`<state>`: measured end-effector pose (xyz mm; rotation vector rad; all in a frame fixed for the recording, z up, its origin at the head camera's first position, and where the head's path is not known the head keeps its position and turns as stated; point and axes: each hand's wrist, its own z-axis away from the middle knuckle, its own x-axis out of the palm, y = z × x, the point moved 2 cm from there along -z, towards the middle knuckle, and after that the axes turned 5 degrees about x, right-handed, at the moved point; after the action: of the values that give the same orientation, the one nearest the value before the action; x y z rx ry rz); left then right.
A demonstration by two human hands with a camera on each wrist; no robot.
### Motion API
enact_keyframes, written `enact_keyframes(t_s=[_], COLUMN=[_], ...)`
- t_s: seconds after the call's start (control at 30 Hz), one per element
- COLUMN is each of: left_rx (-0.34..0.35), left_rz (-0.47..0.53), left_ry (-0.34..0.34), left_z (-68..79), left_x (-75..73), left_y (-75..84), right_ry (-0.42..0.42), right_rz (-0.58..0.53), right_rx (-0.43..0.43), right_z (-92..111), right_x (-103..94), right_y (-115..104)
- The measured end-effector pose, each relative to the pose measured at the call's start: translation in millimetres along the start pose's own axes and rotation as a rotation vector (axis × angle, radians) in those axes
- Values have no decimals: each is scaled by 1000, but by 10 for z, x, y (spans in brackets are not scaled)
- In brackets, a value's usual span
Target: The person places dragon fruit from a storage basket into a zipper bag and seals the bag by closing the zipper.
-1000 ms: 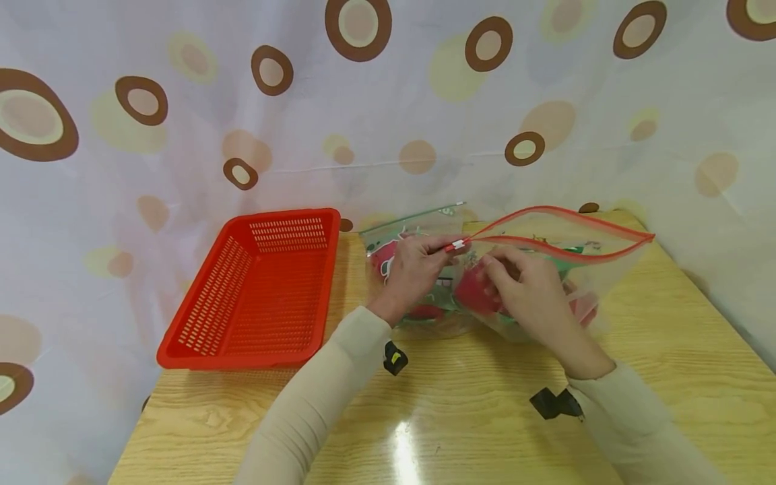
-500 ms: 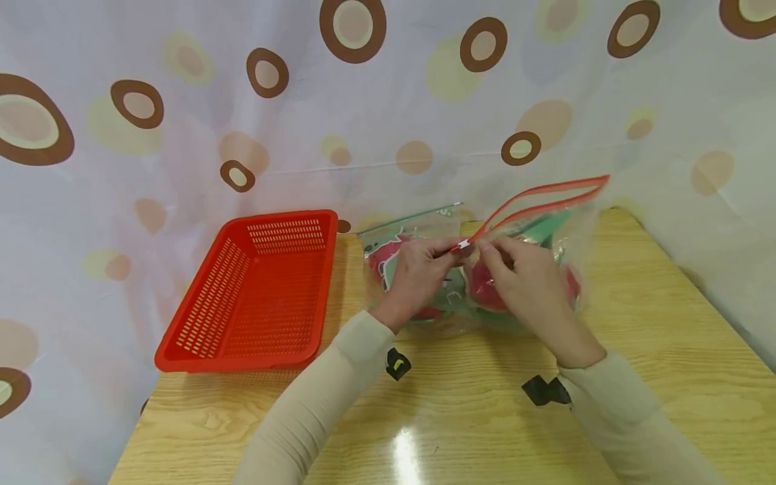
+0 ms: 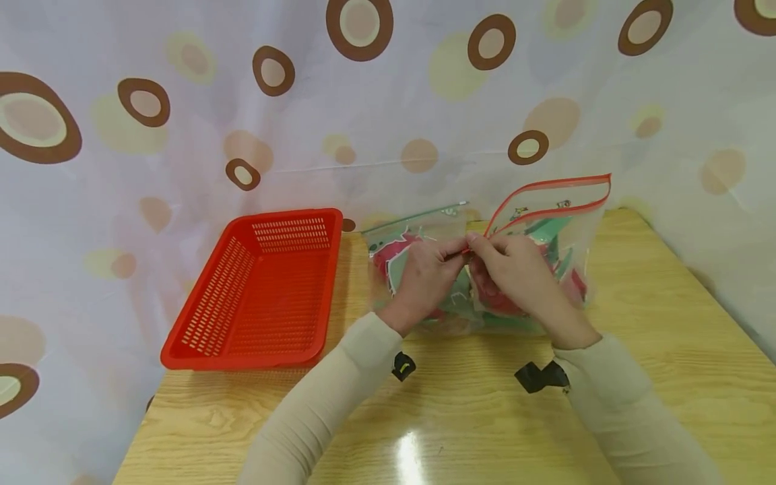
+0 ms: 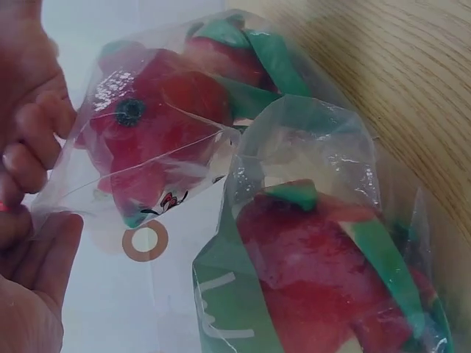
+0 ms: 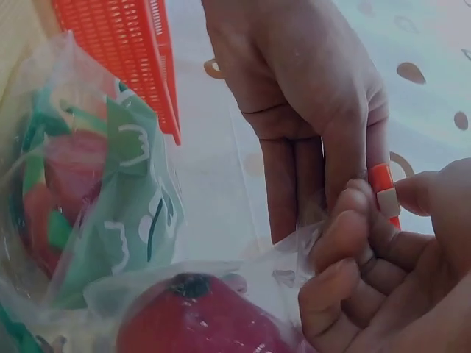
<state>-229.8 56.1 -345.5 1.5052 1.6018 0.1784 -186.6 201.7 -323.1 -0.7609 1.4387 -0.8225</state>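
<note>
A clear zip bag with a red zip strip [image 3: 566,180] stands at the right in the head view, its mouth gaping at the right end. Red fruit-like pieces with green tips [image 4: 165,118] fill it. My left hand [image 3: 427,276] pinches the left end of its zip. Right beside it, my right hand [image 3: 515,273] holds the white zip slider [image 5: 388,202] between thumb and curled fingers. Behind my left hand stands a second clear bag [image 3: 418,225], with a green zip strip along its top and green printing, holding similar red pieces [image 4: 302,265].
A red plastic basket [image 3: 336,269] with slotted walls stands at the left of the wooden table [image 3: 473,417]. Behind it hangs a pale cloth [image 3: 376,108] with brown rings. The table's right edge runs back along the cloth.
My right hand has moved left to meet my left hand at the zip. The far end of the red zip has swung up and left, and the bag stands more upright.
</note>
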Motion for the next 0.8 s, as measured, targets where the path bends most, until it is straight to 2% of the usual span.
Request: enact_keyframes(t_s=[0.07, 0.17, 0.33, 0.4, 0.47, 0.6, 0.63, 0.7, 0.8], left_rx=[31, 38, -41, -36, 48, 305, 350, 397, 408], left_rz=[-39, -60, 43, 55, -40, -368, -424, -465, -452], left_ry=[7, 5, -66, -82, -97, -89, -85, -83, -77], left_z=[4, 5, 7, 3, -8, -7, -1, 10, 21], left_x=[11, 19, -8, -44, -82, -130, -133, -137, -137], left_y=[2, -7, -20, -8, 17, 80, 89, 103, 105], right_ry=[-47, -104, -154, -158, -156, -147, -147, -146, -167], right_rz=[-119, -270, -426, -468, -500, -509, -511, -526, -597], right_rx=[55, 87, 83, 85, 78, 60, 58, 69, 91], right_z=[-14, -27, -27, -23, -21, -11, -8, -1, 5], right_x=[4, 11, 12, 10, 9, 3, 3, 0, -7], right_y=[21, 44, 90, 110, 125, 135, 134, 129, 114])
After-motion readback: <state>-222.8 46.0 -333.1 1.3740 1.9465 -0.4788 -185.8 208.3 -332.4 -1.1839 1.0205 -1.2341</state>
